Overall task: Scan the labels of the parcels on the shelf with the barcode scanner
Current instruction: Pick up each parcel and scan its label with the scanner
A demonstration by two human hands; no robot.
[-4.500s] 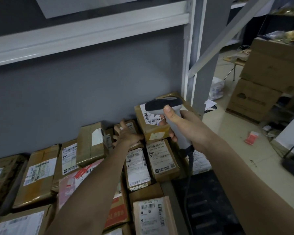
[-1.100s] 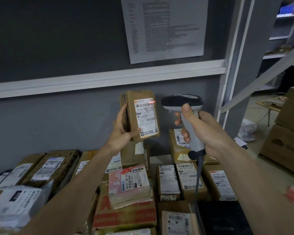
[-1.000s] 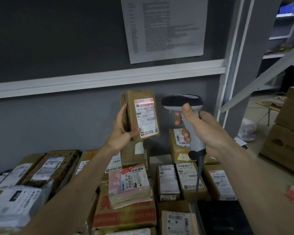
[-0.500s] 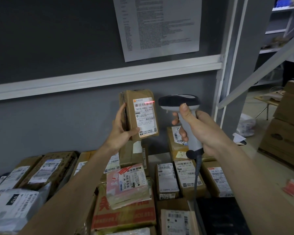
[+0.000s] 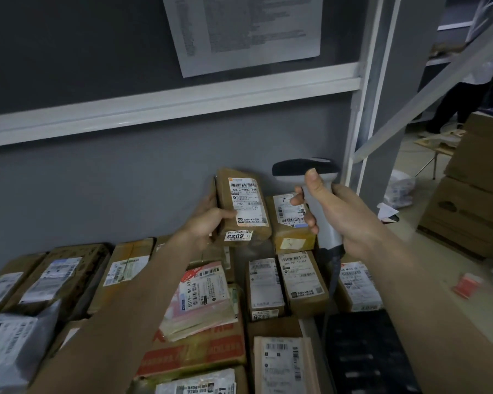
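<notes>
My left hand (image 5: 205, 224) grips a small brown parcel (image 5: 244, 207) upright just above the shelf, its white label facing me and a "6023" sticker on its lower end. My right hand (image 5: 335, 214) holds the grey barcode scanner (image 5: 310, 172) by its handle, head pointing left toward the parcel, its cable hanging down. No red scan line shows on the label. Several labelled parcels lie on the shelf below, among them a pink one (image 5: 204, 297) and a brown one (image 5: 302, 278).
A grey back panel with a white rail (image 5: 165, 105) and a printed sheet (image 5: 245, 29) rises behind the shelf. A shelf upright (image 5: 382, 109) stands right of the scanner. Big cartons (image 5: 473, 209) sit on the floor at right, a person's legs beyond them.
My left hand has lowered the parcel toward the shelf, and the red scan line on its label has gone. The scanner has dropped with it.
</notes>
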